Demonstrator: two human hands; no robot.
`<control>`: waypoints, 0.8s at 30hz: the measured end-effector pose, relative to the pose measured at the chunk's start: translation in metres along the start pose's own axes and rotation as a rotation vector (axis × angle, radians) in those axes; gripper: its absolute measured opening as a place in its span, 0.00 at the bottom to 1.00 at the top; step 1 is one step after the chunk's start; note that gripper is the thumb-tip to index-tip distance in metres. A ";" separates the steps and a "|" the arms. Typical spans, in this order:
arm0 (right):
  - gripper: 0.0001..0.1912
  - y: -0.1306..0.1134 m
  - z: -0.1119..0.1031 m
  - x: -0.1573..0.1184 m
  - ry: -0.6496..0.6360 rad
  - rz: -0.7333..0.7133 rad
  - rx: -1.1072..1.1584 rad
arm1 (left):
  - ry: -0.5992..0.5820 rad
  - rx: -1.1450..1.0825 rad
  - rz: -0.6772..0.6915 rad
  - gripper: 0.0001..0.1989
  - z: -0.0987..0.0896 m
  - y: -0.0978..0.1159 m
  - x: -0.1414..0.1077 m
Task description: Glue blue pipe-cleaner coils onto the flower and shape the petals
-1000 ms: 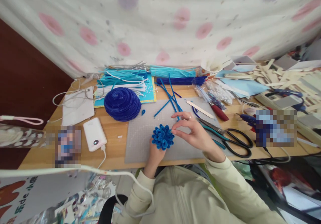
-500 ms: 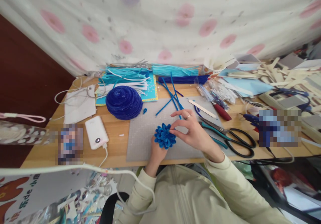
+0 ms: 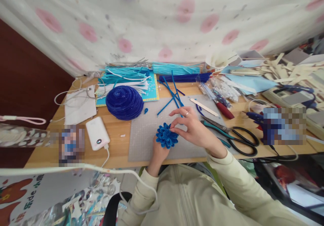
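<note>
A blue pipe-cleaner flower (image 3: 166, 137) with many looped petals is held over the grey cutting mat (image 3: 141, 148). My left hand (image 3: 159, 154) grips it from below; the flower covers most of those fingers. Thumb and index finger of my right hand (image 3: 192, 127) pinch a petal at the flower's upper right edge, while the other fingers stay raised. Beyond the hands lie several loose blue pipe cleaners (image 3: 169, 104). A small blue loop (image 3: 146, 110) rests beside a dark blue coiled dome (image 3: 124, 102).
Right of my hands are black-handled scissors (image 3: 244, 140), teal-handled pliers (image 3: 215, 126), a wooden stick (image 3: 204, 107), and a blue glue gun (image 3: 255, 117). A white power bank (image 3: 97, 133) sits left. Bundled pipe cleaners (image 3: 176, 69) line the back. A white cable (image 3: 108, 170) crosses in front.
My right fingertips have shifted slightly left and up along the flower's edge. The left hand keeps hold of the flower. The whole view has moved a little.
</note>
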State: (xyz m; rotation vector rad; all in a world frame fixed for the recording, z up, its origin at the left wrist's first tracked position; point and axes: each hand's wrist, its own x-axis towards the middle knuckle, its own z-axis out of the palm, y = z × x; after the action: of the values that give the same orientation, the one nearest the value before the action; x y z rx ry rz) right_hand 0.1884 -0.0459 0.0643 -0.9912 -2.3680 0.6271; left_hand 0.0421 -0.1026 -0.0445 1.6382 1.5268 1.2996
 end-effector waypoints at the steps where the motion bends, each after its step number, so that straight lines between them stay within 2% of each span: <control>1: 0.03 -0.001 0.000 0.000 -0.005 0.000 -0.005 | -0.001 0.004 -0.003 0.06 0.000 -0.001 0.000; 20: 0.03 -0.002 0.003 0.000 0.020 0.005 -0.052 | -0.031 0.042 0.042 0.10 -0.003 -0.002 -0.001; 24: 0.03 -0.003 0.003 0.000 0.016 -0.001 -0.049 | -0.032 0.036 0.046 0.14 -0.004 0.000 0.000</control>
State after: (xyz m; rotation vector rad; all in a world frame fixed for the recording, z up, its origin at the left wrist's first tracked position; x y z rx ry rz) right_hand 0.1852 -0.0478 0.0640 -1.0126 -2.3799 0.5606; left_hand 0.0391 -0.1036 -0.0428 1.7178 1.5107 1.2705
